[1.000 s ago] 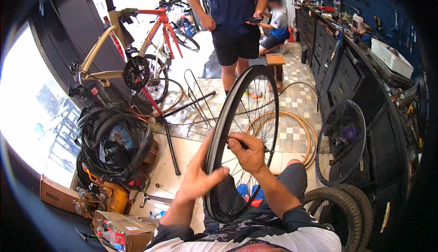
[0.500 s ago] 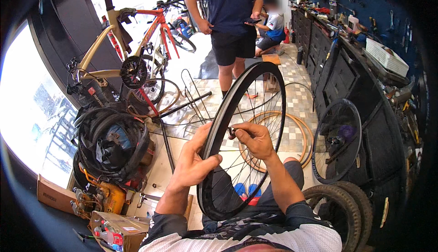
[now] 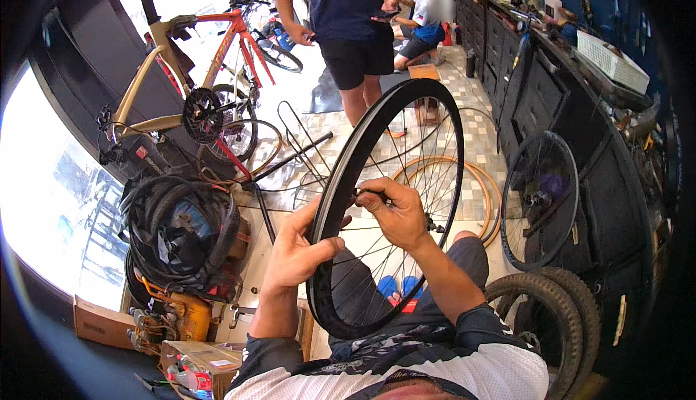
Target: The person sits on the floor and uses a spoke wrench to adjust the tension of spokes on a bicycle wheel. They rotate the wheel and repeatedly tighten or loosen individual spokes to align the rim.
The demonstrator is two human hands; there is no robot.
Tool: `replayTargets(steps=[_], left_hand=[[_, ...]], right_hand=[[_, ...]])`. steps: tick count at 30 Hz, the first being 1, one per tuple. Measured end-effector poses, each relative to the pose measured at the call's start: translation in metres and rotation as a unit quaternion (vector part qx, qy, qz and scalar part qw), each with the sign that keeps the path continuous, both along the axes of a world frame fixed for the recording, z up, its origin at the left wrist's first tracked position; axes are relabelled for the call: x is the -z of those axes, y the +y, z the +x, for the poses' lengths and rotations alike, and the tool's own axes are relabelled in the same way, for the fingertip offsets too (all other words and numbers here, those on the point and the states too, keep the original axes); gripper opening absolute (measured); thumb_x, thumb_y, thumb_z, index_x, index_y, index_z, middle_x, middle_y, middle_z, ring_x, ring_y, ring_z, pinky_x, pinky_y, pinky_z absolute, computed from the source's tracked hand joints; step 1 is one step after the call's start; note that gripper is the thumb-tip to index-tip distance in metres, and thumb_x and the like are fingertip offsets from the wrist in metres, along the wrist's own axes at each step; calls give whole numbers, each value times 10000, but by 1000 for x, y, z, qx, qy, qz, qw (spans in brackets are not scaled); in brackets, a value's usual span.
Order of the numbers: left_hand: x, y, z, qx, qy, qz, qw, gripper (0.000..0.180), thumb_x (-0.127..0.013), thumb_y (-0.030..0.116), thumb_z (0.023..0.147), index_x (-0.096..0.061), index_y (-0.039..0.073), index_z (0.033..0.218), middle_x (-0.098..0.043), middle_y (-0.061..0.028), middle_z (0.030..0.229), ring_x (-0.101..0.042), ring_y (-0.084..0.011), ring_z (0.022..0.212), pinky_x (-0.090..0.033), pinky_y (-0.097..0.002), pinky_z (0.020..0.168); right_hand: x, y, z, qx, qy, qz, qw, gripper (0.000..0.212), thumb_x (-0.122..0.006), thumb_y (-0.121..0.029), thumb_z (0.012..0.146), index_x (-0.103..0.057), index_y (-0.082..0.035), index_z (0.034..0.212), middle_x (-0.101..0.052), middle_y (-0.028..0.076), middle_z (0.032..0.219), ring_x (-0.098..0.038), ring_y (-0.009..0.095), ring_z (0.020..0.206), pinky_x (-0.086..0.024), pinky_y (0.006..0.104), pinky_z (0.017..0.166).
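Note:
A black bicycle wheel (image 3: 359, 143) with a deep rim and thin dark spokes stands tilted upright over my lap. My left hand (image 3: 301, 248) is closed around the near left side of its rim, with the thumb on the spoke side. My right hand (image 3: 397, 215) reaches among the spokes. Its thumb and fingers pinch a small dark tool (image 3: 356, 196) close to the rim's inner edge; most of it is hidden, so its exact kind is unclear. The wheel's hub (image 3: 433, 224) shows just right of my right hand.
Tan tyres (image 3: 482, 182) lie on the floor beyond the wheel. Another wheel (image 3: 576, 204) leans on dark cabinets at right, near knobbly tyres (image 3: 565, 306). Left are piled black tyres (image 3: 138, 219), a cardboard box (image 3: 181, 356) and bike frames (image 3: 217, 59). A person (image 3: 348, 9) stands ahead; another crouches behind.
The wheel has turned slightly, showing more of its spokes and hub. My right hand has shifted a little left and up along the rim. My left hand still grips the rim.

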State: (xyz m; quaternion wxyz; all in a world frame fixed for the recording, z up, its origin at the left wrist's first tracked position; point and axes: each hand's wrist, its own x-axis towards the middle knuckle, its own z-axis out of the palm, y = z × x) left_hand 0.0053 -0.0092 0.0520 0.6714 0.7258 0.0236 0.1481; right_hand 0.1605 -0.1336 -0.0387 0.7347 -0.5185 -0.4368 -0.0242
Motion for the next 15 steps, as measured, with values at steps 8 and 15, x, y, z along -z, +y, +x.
replayTargets(steps=[8,15], left_hand=[[2,6,-1,11,-14,7,1000,667,-651,-73,770,-589,-65,1434,-681,-102,1306,-651,-166,1210,-502,-374,1130],[4,7,0,3,-17,-10,1000,642,-657,-66,773,-611,-65,1413,-695,-102,1289,-659,-166,1214,-506,-343,1091]], right_hand=[[-14,-4,12,-209,179,-59,960,228,-785,-195,981,-754,-9,1109,-745,45,890,-681,94,818,-538,264,723],[4,0,-7,8,-24,-4,1000,597,-856,19,847,-549,-34,1357,-581,78,1203,-647,163,1067,-583,284,844]])
